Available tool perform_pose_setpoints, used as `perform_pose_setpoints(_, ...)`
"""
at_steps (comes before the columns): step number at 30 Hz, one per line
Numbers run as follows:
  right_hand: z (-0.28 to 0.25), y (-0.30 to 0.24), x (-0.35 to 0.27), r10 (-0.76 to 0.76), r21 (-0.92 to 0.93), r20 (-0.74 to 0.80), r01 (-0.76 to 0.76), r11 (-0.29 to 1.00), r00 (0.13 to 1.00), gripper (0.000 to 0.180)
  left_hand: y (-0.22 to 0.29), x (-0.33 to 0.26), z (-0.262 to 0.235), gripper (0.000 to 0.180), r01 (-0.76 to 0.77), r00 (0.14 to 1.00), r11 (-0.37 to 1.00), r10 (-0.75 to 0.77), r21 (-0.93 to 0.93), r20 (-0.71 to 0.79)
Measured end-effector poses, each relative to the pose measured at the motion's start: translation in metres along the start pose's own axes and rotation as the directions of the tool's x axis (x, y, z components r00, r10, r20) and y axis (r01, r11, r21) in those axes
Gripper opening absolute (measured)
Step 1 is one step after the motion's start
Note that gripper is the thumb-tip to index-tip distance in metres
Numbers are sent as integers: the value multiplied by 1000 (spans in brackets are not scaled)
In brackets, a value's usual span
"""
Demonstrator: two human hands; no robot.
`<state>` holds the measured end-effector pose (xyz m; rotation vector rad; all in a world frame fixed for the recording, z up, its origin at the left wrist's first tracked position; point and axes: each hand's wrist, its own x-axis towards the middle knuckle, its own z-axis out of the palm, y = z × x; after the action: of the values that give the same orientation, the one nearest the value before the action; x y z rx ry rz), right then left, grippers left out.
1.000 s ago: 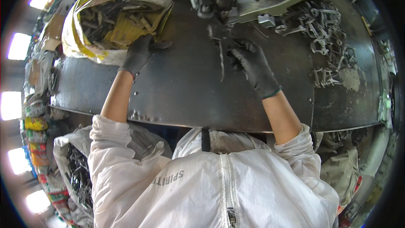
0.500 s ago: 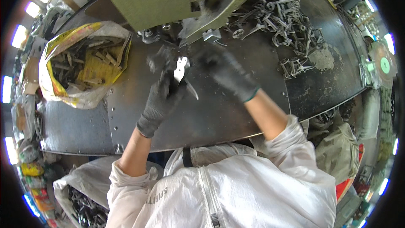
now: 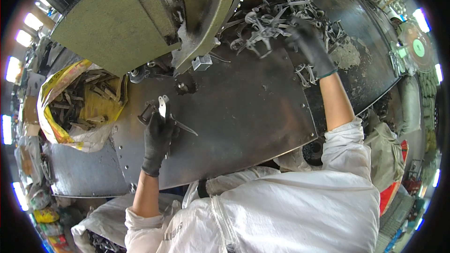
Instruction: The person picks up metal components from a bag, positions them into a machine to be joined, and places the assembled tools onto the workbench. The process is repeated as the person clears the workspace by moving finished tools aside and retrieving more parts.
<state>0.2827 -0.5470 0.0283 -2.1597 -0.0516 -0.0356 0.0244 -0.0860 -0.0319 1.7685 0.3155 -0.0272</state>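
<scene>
Machine: the big olive-green cast-metal press (image 3: 140, 14) fills the upper left of the frame, its nose hanging over the dark steel counter (image 3: 243, 112).
Counter: dark, scuffed sheet metal across the middle of the frame; a small socket sits in it just below the press nose.
Sack: a yellow plastic sack of metal offcuts (image 3: 79, 107) lies at mid-left, just beside the left hand.
Pile: a heap of grey metal blanks (image 3: 276, 23) spreads over the upper right of the counter.
Right hand: the black-gloved right hand (image 3: 309, 47) is stretched far out, arm nearly straight, palm down on the pile; fingers curl among the blanks, but whether the grip has closed on one I cannot tell.
Left hand: the black-gloved left hand (image 3: 157, 140), at centre left, forearm rising from the lower edge, has its grip closed around a pale flat metal piece with a hole (image 3: 162, 105), held upright above the counter.
Doing it well: I judge the right hand should lift a single blank free of the tangle, while the left keeps its piece clear of the press nose.
</scene>
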Motion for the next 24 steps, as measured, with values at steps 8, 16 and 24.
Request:
perform_pose_setpoints(8,-109,176,66,26,-650,-379,-286,704,925,61,-1,4,5,18,57,996,998,-57,8,72)
perform_pose_setpoints(16,-136,168,34,-483,-593,-616,37,804,622,38,13,15,1,28,18,992,999,-14,-31,124)
perform_pose_setpoints(24,147,-101,-116,-166,746,407,-222,629,898,28,36,36,2,44,-21,989,994,37,-106,142)
